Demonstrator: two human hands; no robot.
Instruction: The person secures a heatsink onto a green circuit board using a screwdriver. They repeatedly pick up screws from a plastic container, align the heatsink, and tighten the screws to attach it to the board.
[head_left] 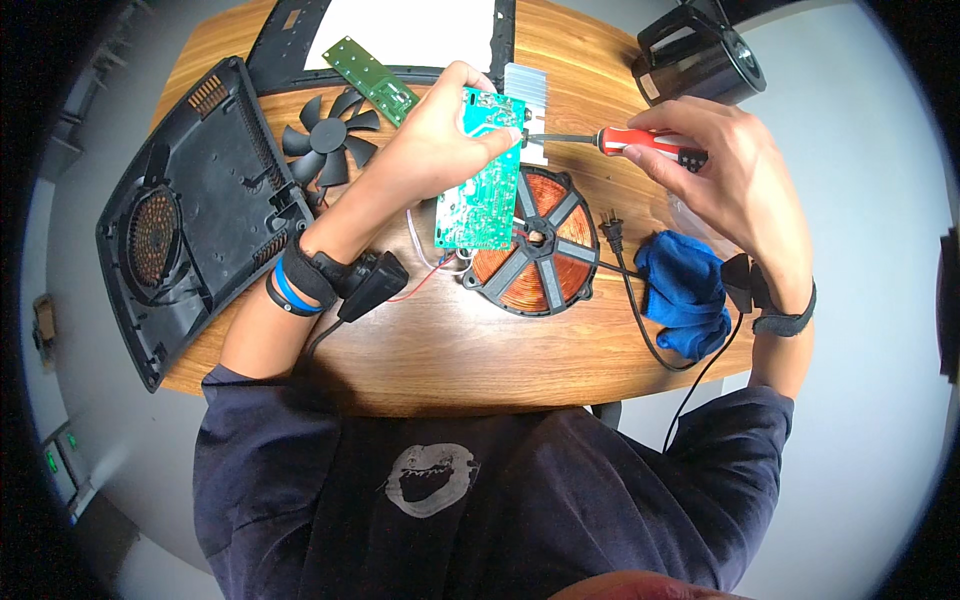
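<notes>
My left hand (447, 135) grips a green circuit board (480, 205) near its far end, thumb across the soldered face. A finned silver heat sink (527, 90) sits along the board's right side. In my right hand (735, 160) is a screwdriver (640, 142) with a red, white and dark handle, held level. Its shaft points left, and the tip meets the edge of the board beside the heat sink; the exact contact point is too small to tell. Below the board lies a round copper induction coil (560, 275) with dark spokes, partly covered by it. Thin wires run near the board's lower end.
A black plastic housing (200, 230) lies at the left, beside a black fan (328, 140) and a narrow green board (370, 78). A white panel in a black frame (410, 32) is at the back. A black kettle (700, 60), blue cloth (685, 290) and power plug (612, 230) are rightward.
</notes>
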